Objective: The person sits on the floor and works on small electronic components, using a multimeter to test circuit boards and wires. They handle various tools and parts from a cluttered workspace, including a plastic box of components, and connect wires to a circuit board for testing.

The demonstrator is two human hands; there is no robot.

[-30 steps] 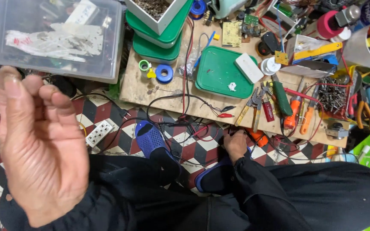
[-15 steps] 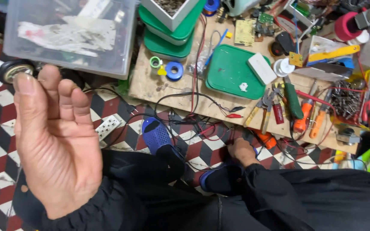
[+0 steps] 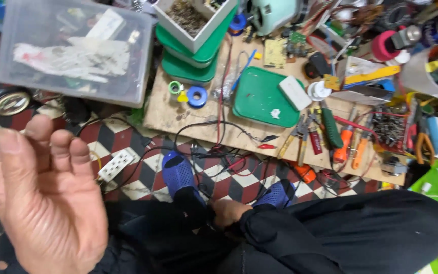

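I see my left hand (image 3: 46, 203) raised close to the camera, palm open, fingers loosely curled, holding nothing. My right hand (image 3: 230, 212) rests low between my knees among black wires (image 3: 198, 167); I cannot tell whether it grips one. Nearby, a white power strip (image 3: 115, 165) lies on the checkered floor (image 3: 143, 190). A clear plastic box (image 3: 77, 48) sits beyond, and a green tray (image 3: 262, 99) rests on the wooden board (image 3: 173, 111).

Even, diffuse overhead light, fairly bright; shadows soft and short. Left hand (image 3: 46, 203) at lower left close to lens, slightly soft. Mild glare on clear plastic box (image 3: 72, 48), upper left. Slight motion blur throughout.
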